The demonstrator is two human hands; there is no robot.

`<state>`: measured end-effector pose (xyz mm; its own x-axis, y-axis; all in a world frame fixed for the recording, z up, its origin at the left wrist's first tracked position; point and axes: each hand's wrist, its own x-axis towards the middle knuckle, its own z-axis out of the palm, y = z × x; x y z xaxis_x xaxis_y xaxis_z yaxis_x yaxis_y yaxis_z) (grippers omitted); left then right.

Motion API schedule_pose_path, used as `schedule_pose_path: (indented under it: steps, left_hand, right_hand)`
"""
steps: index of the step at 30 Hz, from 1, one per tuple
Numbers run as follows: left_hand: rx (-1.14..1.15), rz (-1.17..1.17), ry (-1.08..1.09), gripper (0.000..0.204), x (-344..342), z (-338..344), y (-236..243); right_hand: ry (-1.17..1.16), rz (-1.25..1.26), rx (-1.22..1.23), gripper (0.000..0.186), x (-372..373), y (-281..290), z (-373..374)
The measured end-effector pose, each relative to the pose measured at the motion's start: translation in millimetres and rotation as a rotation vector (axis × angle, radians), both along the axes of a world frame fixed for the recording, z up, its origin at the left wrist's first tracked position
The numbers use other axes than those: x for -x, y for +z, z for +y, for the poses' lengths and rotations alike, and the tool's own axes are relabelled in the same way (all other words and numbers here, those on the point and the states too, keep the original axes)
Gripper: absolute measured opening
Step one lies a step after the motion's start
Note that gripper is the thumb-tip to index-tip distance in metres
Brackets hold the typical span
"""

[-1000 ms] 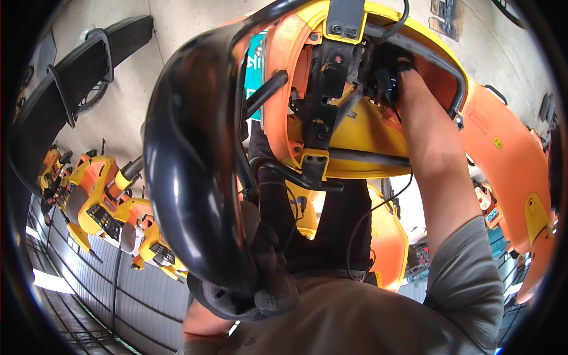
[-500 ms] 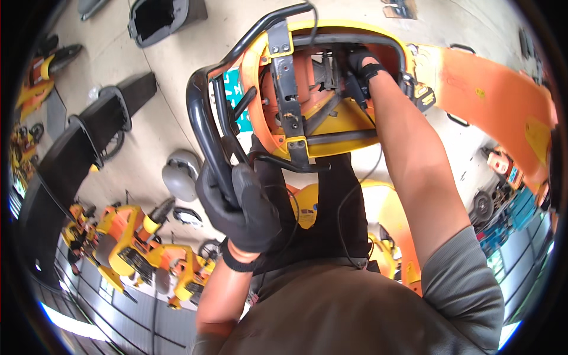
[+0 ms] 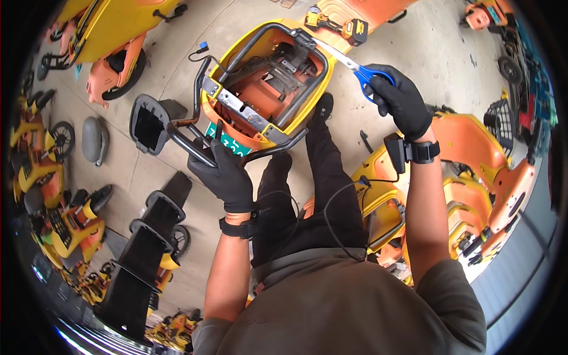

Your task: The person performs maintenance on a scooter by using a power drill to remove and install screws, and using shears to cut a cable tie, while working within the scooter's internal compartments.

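In front of me is the rear body of a yellow and orange scooter (image 3: pixel 310 106), its seat opening bare. Inside show an orange inner shell, black frame tubes and a metal cross bracket (image 3: pixel 239 108). My left hand (image 3: pixel 222 180), in a black glove, is closed round the black rear grab rail (image 3: pixel 190 145). A pair of scissors (image 3: pixel 362 76) with blue handles is in my gloved right hand (image 3: pixel 403 102). Their blades point up and left, over the far right rim of the opening. A green plate (image 3: pixel 228 141) hangs below the rail.
A yellow and black cordless power tool (image 3: pixel 337 26) lies on the scooter's orange floorboard. On the floor at left are a black storage bin (image 3: pixel 151 121) and a grey seat (image 3: pixel 93 141). Long black seats or panels (image 3: pixel 142 254) and several scooters (image 3: pixel 71 219) stand around.
My right hand has come out of the seat opening and now holds scissors to its right. My left hand stays on the grab rail. The whole view has swung round.
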<state>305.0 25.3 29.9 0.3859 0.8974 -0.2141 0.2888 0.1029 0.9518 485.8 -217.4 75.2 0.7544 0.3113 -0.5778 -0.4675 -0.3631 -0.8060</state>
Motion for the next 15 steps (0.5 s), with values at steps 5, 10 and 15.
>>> schedule_pose_path:
  steps: [5,10,15]
  left_hand:
    - [-0.107,0.112,-0.131,0.029,11,4,2]
    - [-0.152,0.219,-0.246,0.020,8,4,8]
    - [-0.301,0.379,-0.361,0.024,16,14,0]
  right_hand:
    - [-0.497,0.207,0.092,0.025,88,-84,-112]
    - [-0.674,0.435,-0.035,0.023,155,-182,-141]
    - [-0.572,0.389,0.230,0.020,173,-317,-130]
